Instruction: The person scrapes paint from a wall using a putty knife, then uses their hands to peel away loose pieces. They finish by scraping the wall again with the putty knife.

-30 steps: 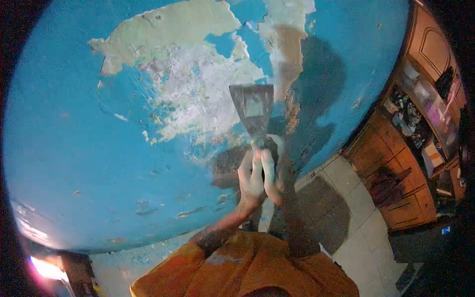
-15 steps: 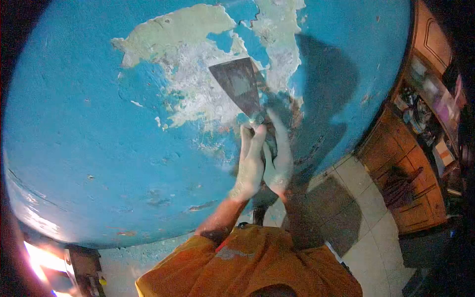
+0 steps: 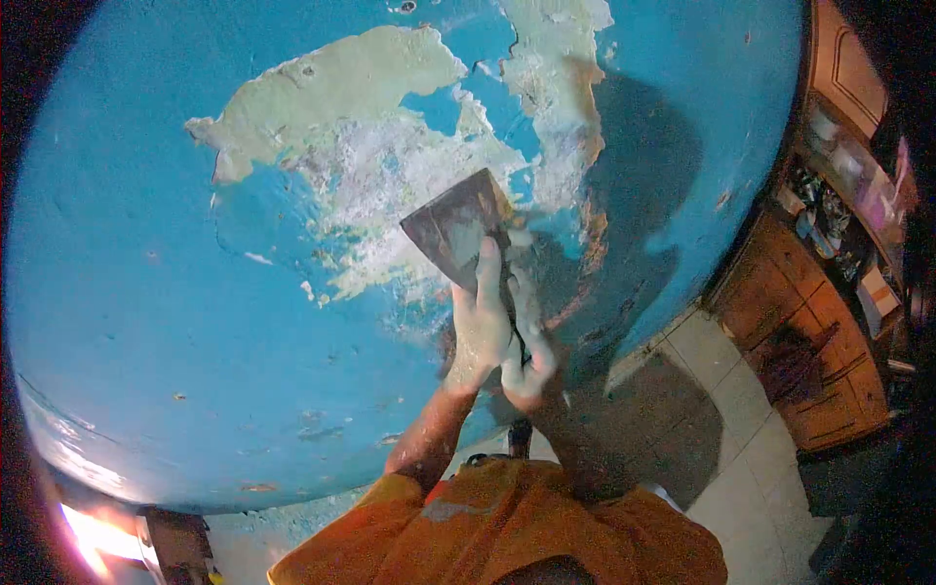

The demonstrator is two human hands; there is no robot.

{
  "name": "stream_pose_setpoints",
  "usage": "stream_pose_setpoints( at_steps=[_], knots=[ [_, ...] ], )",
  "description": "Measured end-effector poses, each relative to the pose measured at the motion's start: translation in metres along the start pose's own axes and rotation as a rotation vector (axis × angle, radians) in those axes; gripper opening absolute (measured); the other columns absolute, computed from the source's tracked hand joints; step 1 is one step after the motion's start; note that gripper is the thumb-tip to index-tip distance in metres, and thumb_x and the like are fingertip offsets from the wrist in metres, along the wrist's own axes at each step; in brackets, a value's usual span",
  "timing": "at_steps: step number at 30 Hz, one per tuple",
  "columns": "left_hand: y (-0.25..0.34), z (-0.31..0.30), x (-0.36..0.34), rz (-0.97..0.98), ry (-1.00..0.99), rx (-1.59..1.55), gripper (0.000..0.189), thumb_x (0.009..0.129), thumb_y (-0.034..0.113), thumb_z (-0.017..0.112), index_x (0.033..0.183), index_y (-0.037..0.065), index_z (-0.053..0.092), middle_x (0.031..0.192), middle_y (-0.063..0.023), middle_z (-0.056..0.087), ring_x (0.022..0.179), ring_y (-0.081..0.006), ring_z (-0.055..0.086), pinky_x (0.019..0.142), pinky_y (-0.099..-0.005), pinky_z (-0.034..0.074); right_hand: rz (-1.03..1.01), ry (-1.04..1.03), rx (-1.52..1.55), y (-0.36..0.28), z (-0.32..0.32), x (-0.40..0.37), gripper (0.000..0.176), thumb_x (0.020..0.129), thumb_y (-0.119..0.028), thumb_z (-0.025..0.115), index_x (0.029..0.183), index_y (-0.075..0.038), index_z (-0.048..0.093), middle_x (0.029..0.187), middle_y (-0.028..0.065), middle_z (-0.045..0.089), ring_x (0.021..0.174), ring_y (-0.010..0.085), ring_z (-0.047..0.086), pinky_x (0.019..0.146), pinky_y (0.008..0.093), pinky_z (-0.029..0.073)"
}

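Note:
A wide metal scraper (image 3: 458,226) is held in front of a blue wall (image 3: 146,322), its blade slanting up to the left over a patch of peeled paint (image 3: 361,166). My left hand (image 3: 479,327) is closed on the scraper, with one finger laid along the base of the blade. Beside it on the right, my right hand (image 3: 528,341) is wrapped round the handle, most of which the hands hide. Pale dust covers both hands. Whether the blade edge touches the wall cannot be made out.
Wooden drawers (image 3: 780,322) and a cluttered shelf (image 3: 829,219) stand at the right. Tiled floor (image 3: 731,458) shows below the wall, with a shadow across it. A bright light (image 3: 97,531) glares at the lower left.
The scraper and both hands have moved down relative to the peeled patch, and the blade leans further left. A finger of my left hand now reaches up onto the blade.

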State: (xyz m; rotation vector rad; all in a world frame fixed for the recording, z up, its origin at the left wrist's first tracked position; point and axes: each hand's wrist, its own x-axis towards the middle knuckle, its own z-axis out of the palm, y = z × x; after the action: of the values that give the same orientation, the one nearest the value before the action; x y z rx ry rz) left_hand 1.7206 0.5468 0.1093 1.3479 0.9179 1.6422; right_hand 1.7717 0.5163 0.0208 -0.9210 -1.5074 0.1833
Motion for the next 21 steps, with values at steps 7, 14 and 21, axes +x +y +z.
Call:
stream_pose_setpoints(
  at_steps=[7,14,21],
  knots=[
    [-0.002,0.002,0.021,-0.063,-0.081,-0.018,0.032,0.089,0.031,0.045,0.082,0.002,0.057,0.065,-0.0003,0.052,0.057,-0.0079,0.045,0.051,-0.0215,0.036,0.242,-0.054,0.060,-0.001,-0.003,0.017,0.033,0.079,-0.008,0.048,0.109,0.007,0.047,0.105,0.0223,0.054,0.093,0.0257,0.056,0.079,0.0297,0.042],
    [0.005,-0.005,0.024,-0.286,-0.126,-0.108,0.035,0.088,0.034,0.047,0.080,0.001,0.056,0.065,-0.0028,0.053,0.058,-0.0112,0.047,0.055,-0.0250,0.039,0.311,0.071,0.014,-0.018,0.006,0.019,0.027,0.077,-0.009,0.051,0.100,0.004,0.055,0.092,0.0215,0.058,0.085,0.0293,0.058,0.078,0.0344,0.043],
    [0.004,-0.012,0.027,-0.070,-0.125,-0.026,0.036,0.088,0.035,0.046,0.080,0.001,0.057,0.063,-0.0022,0.054,0.056,-0.0111,0.050,0.055,-0.0256,0.042,-0.012,0.138,-0.093,-0.020,0.000,0.041,0.028,0.073,-0.008,0.052,0.098,0.006,0.054,0.087,0.0201,0.059,0.079,0.0318,0.059,0.071,0.0356,0.045]
  ],
)
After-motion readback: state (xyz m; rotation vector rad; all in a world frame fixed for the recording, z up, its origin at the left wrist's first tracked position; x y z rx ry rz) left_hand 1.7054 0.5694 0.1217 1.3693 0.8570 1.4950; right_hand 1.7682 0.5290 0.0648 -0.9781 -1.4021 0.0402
